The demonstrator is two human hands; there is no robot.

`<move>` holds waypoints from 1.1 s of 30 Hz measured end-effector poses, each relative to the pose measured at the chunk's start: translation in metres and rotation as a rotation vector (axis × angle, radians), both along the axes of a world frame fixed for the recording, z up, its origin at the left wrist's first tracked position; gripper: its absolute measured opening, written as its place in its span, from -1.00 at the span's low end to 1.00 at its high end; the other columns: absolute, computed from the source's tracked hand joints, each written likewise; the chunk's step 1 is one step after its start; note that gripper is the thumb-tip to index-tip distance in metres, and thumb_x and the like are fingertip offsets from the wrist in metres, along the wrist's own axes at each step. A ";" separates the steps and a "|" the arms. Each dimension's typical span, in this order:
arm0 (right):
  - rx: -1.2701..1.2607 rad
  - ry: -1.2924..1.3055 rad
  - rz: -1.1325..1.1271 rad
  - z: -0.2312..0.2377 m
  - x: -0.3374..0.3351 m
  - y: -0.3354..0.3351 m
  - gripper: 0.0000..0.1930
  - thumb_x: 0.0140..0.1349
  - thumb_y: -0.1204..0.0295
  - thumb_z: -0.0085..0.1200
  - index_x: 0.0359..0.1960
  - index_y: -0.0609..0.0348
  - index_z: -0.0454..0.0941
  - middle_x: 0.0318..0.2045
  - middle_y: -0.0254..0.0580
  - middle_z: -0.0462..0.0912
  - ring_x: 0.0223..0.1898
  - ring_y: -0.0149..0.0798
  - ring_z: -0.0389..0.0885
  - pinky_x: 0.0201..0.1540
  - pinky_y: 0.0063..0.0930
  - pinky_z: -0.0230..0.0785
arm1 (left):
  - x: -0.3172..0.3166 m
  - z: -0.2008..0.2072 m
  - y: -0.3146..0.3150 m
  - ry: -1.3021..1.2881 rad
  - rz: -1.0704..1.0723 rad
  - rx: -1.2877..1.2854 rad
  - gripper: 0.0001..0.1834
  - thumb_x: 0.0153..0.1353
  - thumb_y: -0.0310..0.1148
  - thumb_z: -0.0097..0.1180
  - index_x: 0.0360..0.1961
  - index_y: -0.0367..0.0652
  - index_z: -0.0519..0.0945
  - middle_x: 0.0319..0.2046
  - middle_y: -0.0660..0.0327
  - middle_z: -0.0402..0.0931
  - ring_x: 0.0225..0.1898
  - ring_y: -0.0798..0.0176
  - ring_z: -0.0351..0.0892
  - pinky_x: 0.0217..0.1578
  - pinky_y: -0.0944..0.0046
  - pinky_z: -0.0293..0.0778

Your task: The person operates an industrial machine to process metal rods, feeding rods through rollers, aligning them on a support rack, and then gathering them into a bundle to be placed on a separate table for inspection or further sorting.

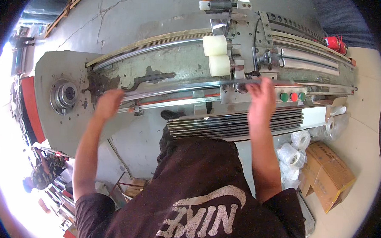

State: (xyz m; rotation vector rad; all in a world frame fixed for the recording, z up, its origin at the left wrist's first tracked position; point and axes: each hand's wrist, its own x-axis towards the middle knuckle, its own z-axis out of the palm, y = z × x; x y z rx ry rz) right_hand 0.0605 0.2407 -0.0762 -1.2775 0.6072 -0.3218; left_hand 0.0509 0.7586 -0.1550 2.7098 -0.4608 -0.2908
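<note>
A long metal rod [174, 89] lies crosswise before me, over the near side of a grey-green machine [159, 58]. My left hand [109, 103] is closed round its left end, a little smeared by motion. Farther right, my right hand [261, 98] grips the rod close to the machine's button panel [291, 97], which has green and red buttons. Two white rollers [216, 56] stand on the machine's carriage [243, 40], beyond the rod. Between me and the machine lies a row of several dark rods [232, 125].
A round chuck [65, 94] sits at the machine's left end. On the right are plastic-wrapped rolls [289, 155], a cardboard box [328, 176] and red fire extinguishers [336, 43]. Another person [46, 170] is at the lower left.
</note>
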 end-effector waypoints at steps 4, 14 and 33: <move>-0.026 0.198 -0.260 -0.041 -0.059 -0.144 -0.69 0.48 0.19 0.16 0.05 0.15 0.57 -0.13 -0.24 0.61 -0.17 -0.29 0.59 -0.06 -0.35 0.60 | -0.076 -0.034 -0.116 0.402 -0.097 -0.191 -0.72 0.27 -0.31 0.25 0.01 0.06 0.58 -0.14 0.04 0.71 -0.12 -0.13 0.71 -0.09 -0.09 0.62; -0.277 0.350 -0.306 -0.121 -0.123 -0.321 -0.82 0.38 0.42 0.22 -0.35 0.23 0.54 -0.55 -0.28 0.49 -0.59 -0.39 0.44 -0.59 -0.49 0.29 | -0.107 -0.077 -0.258 0.132 -0.350 -0.329 -0.64 0.25 -0.18 0.34 0.02 -0.04 0.64 -0.06 0.13 0.62 -0.01 -0.09 0.65 0.02 -0.02 0.60; -0.788 0.248 0.206 -0.151 -0.156 -0.145 -0.79 0.37 0.50 0.23 0.00 0.27 0.66 -0.09 -0.12 0.73 -0.08 -0.22 0.68 0.06 -0.35 0.51 | -0.161 -0.148 -0.230 0.792 1.113 -1.474 -0.43 0.57 0.15 -0.12 0.29 -0.08 0.44 0.14 0.10 0.52 0.15 0.15 0.47 0.24 0.04 0.41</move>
